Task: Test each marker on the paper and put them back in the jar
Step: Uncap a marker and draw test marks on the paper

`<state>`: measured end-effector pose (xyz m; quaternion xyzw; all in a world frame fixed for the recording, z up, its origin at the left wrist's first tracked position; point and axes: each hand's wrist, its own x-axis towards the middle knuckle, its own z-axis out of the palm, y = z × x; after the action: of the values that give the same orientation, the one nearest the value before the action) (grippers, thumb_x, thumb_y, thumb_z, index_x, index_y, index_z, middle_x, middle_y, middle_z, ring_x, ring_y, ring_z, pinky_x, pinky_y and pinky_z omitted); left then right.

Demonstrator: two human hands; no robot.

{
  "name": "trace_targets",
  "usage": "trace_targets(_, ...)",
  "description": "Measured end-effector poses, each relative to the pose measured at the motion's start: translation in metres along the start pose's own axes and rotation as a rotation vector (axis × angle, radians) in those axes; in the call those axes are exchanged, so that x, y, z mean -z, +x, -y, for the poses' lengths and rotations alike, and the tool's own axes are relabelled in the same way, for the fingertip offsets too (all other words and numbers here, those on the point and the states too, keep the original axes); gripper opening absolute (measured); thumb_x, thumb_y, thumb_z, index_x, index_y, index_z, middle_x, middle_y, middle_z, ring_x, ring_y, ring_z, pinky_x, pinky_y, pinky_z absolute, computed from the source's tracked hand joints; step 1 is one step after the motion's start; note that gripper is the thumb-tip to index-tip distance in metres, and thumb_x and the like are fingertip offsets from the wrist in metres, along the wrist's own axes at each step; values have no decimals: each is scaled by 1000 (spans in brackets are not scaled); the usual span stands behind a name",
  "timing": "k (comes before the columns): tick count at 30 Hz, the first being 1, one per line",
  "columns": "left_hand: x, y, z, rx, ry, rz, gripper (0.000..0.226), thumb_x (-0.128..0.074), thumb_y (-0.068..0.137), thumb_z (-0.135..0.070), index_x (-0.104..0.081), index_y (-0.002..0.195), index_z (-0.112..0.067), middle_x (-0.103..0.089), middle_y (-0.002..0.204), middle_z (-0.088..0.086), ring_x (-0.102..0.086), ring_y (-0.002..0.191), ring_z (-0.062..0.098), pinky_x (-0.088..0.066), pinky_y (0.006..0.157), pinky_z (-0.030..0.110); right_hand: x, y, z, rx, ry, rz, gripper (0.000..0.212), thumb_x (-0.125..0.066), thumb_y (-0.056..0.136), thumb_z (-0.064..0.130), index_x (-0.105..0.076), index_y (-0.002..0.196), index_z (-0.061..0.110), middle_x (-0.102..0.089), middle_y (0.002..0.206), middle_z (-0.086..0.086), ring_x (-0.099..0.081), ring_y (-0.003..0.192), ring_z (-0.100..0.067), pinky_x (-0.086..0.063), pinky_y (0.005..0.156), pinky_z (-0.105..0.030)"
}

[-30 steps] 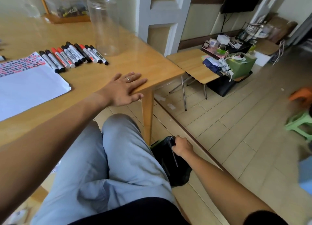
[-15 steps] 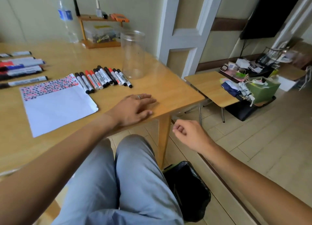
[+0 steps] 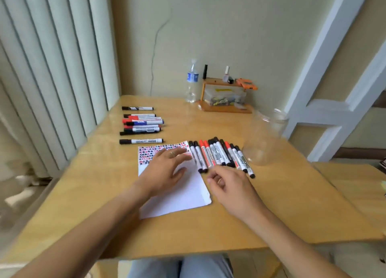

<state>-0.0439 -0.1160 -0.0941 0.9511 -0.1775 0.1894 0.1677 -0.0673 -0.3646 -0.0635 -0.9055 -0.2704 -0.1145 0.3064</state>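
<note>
A white paper (image 3: 183,196) with rows of red and black test dots along its top lies on the wooden table (image 3: 282,211). My left hand (image 3: 167,169) rests flat on the paper, fingers spread. A row of several black and red markers (image 3: 219,155) lies just right of the paper's top. My right hand (image 3: 227,183) hovers at the near ends of these markers, fingers loosely curled, holding nothing. An empty clear jar (image 3: 264,136) stands right of the row. A second group of markers (image 3: 142,124) lies sideways at the far left.
A water bottle (image 3: 192,81) and a small wooden shelf (image 3: 226,98) with a clear box stand at the table's back. Vertical blinds hang on the left. A white frame rises at the right, with a lower side table (image 3: 355,179) beside it.
My view swung from the floor and the table's right corner to the tabletop. My left hand moved from the table's corner onto the paper. My right hand rose from the bin below to the marker row.
</note>
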Motion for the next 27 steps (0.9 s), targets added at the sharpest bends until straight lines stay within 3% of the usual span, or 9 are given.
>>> trace_targets(3, 11, -9, 48, 73, 120, -102, 37, -55, 90, -29, -65, 126, -28, -62, 138, 5, -61, 122, 28, -44, 104, 48, -38, 45, 10, 59, 5, 27, 7, -58, 91, 24, -60, 86, 28, -60, 79, 14, -59, 71, -10, -54, 68, -40)
trace_targets(6, 25, -11, 86, 198, 202, -131, 41, -65, 92, -20, -63, 132, -27, -60, 141, 4, -57, 130, 27, -39, 112, 52, -73, 86, 23, 126, -39, 33, 5, -57, 93, 24, -61, 92, 25, -60, 91, 11, -59, 79, -16, -52, 72, -41)
trace_targets(11, 38, -6, 128, 460, 239, -126, 49, -55, 98, -21, -53, 146, -25, -53, 151, 1, -47, 141, 24, -30, 119, 50, -120, 138, 33, 203, -213, 48, 19, -54, 100, 27, -63, 113, 18, -56, 107, 3, -58, 97, -20, -47, 77, -33)
trace_targets(14, 34, -10, 143, 534, 218, -128, 45, -49, 102, -22, -52, 146, -26, -55, 148, 0, -49, 138, 22, -32, 117, 44, -136, 147, 28, 221, -231, 28, 19, -49, 98, 26, -64, 108, 19, -57, 102, 5, -54, 100, -17, -52, 84, -38)
trace_targets(21, 33, -10, 144, 523, 155, -159, 17, -55, 102, -27, -64, 118, -26, -65, 119, -4, -61, 109, 19, -43, 98, 36, -142, 147, 22, 197, -213, 27, 27, -38, 96, 32, -61, 104, 22, -55, 103, 9, -50, 102, -15, -50, 86, -37)
trace_targets(24, 36, -10, 139, 483, 139, -227, 14, -63, 98, -23, -65, 112, -26, -64, 110, -4, -61, 101, 20, -46, 85, 35, -142, 146, 23, 210, -202, -3, 19, -48, 96, 26, -62, 108, 20, -56, 104, 6, -52, 100, -17, -51, 84, -37)
trace_targets(27, 41, -10, 126, 393, 104, -270, 13, -66, 97, -24, -66, 110, -26, -65, 107, -7, -60, 97, 17, -45, 80, 31, -138, 148, 30, 262, -186, -145, 18, -59, 95, 19, -62, 112, 16, -57, 109, 1, -56, 101, -20, -52, 83, -35)
